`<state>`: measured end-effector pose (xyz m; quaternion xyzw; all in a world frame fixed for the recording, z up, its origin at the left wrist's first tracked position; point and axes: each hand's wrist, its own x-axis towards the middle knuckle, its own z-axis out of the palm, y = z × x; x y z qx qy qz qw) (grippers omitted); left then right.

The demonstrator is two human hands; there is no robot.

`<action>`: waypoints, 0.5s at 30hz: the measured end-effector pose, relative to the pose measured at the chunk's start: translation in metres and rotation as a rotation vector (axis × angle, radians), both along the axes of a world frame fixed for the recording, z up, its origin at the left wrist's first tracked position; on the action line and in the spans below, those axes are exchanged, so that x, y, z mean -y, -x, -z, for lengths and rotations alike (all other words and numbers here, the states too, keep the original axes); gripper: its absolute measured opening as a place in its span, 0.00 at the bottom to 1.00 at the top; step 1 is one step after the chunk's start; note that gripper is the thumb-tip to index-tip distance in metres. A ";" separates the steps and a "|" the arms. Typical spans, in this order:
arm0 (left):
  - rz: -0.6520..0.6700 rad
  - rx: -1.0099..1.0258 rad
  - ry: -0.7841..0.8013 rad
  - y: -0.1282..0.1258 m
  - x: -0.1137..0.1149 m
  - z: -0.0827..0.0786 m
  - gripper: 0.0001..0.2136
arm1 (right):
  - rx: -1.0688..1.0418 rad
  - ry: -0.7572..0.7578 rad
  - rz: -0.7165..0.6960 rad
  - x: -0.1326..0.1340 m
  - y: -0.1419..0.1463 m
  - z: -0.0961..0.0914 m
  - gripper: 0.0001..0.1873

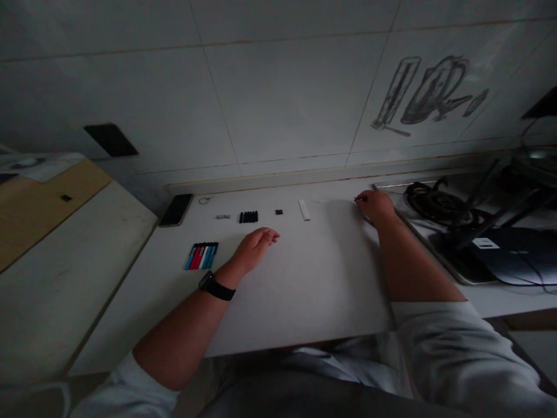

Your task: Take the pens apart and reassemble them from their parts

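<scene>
My left hand (256,248), with a black watch (216,287) on its wrist, rests on the white table (296,302), fingers loosely stretched to the right, holding nothing. Above it lie a row of short black cylinders (248,217) and a small dark square piece (279,212). To its left, several blue, red and white tubes with black ends (201,256) lie side by side. Small coil-like pieces (223,217) sit nearby, and a narrow white strip (304,210) lies between the hands. At the table's back right, my right hand (376,206) pinches a small dark thing (357,199) too small to name.
A phone (176,210) and a thin loop (205,200) lie at the back left. On the right stands a gas stove (444,209) with a metal edge, beside a dark glossy panel (517,252). A tiled wall (287,98) closes off the back.
</scene>
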<state>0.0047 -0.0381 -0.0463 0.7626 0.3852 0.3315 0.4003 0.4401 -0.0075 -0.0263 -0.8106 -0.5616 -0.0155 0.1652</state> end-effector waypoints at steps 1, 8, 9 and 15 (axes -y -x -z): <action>0.003 -0.002 0.001 0.000 0.000 -0.001 0.22 | 0.023 0.030 -0.003 -0.002 0.001 0.002 0.15; 0.003 0.001 0.000 -0.001 0.002 -0.003 0.21 | 0.065 0.083 0.051 -0.007 0.002 0.008 0.18; 0.002 0.001 0.001 -0.001 0.002 -0.003 0.21 | 0.061 0.063 0.062 -0.005 0.001 0.005 0.18; 0.004 0.008 -0.006 -0.001 0.001 -0.001 0.21 | 0.060 0.004 0.201 0.015 -0.029 -0.019 0.16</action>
